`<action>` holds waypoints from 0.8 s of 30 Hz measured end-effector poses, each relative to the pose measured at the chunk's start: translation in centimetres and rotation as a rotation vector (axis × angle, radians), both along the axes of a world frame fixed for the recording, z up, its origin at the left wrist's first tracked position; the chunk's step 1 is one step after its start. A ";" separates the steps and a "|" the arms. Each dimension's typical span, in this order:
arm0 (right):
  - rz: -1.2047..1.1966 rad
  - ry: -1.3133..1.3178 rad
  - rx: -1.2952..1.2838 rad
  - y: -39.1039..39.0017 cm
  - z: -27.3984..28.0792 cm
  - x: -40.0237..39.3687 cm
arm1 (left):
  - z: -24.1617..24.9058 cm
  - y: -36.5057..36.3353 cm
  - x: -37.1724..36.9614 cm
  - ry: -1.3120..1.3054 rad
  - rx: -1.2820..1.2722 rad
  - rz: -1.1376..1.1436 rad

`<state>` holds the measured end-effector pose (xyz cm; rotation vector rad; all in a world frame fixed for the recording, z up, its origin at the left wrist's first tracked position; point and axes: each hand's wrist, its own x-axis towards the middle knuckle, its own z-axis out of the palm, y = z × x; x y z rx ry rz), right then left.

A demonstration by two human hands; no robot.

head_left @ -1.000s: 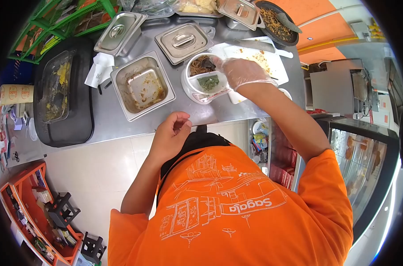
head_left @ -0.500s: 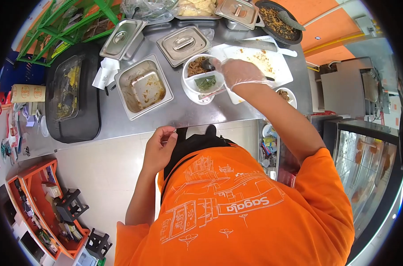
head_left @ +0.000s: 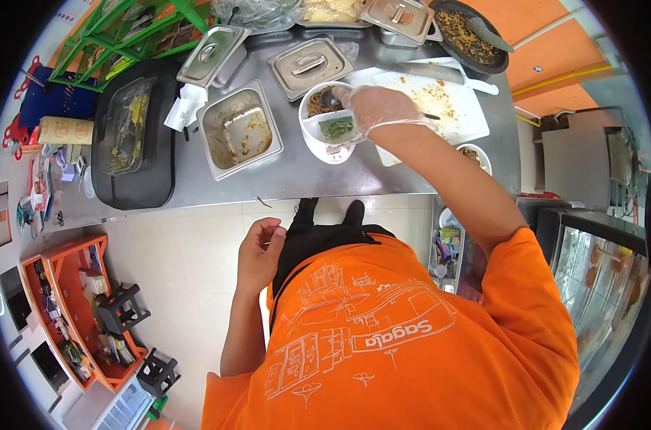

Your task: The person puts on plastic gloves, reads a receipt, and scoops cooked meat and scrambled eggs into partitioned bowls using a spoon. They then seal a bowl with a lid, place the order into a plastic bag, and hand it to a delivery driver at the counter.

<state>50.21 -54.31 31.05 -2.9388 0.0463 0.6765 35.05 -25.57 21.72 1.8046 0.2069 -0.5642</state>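
Observation:
My right hand (head_left: 384, 109), in a clear plastic glove, is closed round a spoon (head_left: 333, 98). The spoon's tip rests on brown shredded food (head_left: 317, 107) in one compartment of a white bowl (head_left: 309, 129). A green-filled packet (head_left: 336, 129) lies in the bowl's near compartment. My bare left hand (head_left: 262, 247) hangs below the table edge with curled fingers and nothing visible in them. A thin greenish scrap (head_left: 264, 203) shows just above it, near the table edge.
An open steel pan (head_left: 236, 136) stands left of the bowl, with a steel lid (head_left: 310, 66) behind. To the right lie a white cutting board (head_left: 469, 118), a knife (head_left: 440, 73) and another bowl (head_left: 485, 162). A black tray (head_left: 164, 154) sits far left.
The view has shifted, moving the table things rightward. The thin scrap now shows apart from my left fingers. My right hand remains at the bowl with the spoon.

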 end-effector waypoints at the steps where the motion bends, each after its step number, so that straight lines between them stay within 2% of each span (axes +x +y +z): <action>1: -0.028 -0.022 0.026 -0.3 0.9 -0.2 | 0.0 0.0 -0.3 -0.007 0.005 0.016; 5: -0.004 -0.215 0.146 -2.1 -0.8 -0.4 | -0.4 0.4 -1.5 0.015 0.016 0.057; 6: -0.086 -0.156 0.205 -1.7 0.2 -0.7 | -0.6 0.6 -1.5 0.031 0.016 0.060; 9: -0.058 -0.306 0.427 1.3 -1.2 -1.5 | -1.5 1.6 -0.9 0.055 -0.002 0.017; 10: 0.085 -0.187 0.265 3.3 -0.6 -1.0 | -1.4 2.0 -0.6 0.064 -0.002 0.007; 12: 0.213 -0.143 0.235 7.4 -3.7 0.2 | -1.4 2.5 1.0 0.073 -0.016 -0.046; 13: 0.211 -0.078 0.292 9.6 -4.4 0.8 | -1.8 2.7 1.8 0.059 -0.030 -0.079; 14: 0.065 -0.096 0.451 11.8 -5.1 1.5 | -2.3 3.4 2.5 0.048 -0.048 -0.121; 16: 0.042 0.057 0.539 13.8 -3.9 2.0 | -2.4 4.1 3.8 0.049 -0.040 -0.190; 19: 0.130 -0.505 0.579 14.5 -4.3 0.1 | -3.8 6.0 5.4 0.040 0.006 -0.333; 22: -0.041 -0.668 0.560 9.5 -1.5 -5.1 | -3.6 6.3 6.5 0.083 0.026 -0.409; 24: -0.256 -0.796 0.593 4.9 -2.3 -9.5 | -3.6 5.8 7.0 0.074 0.047 -0.452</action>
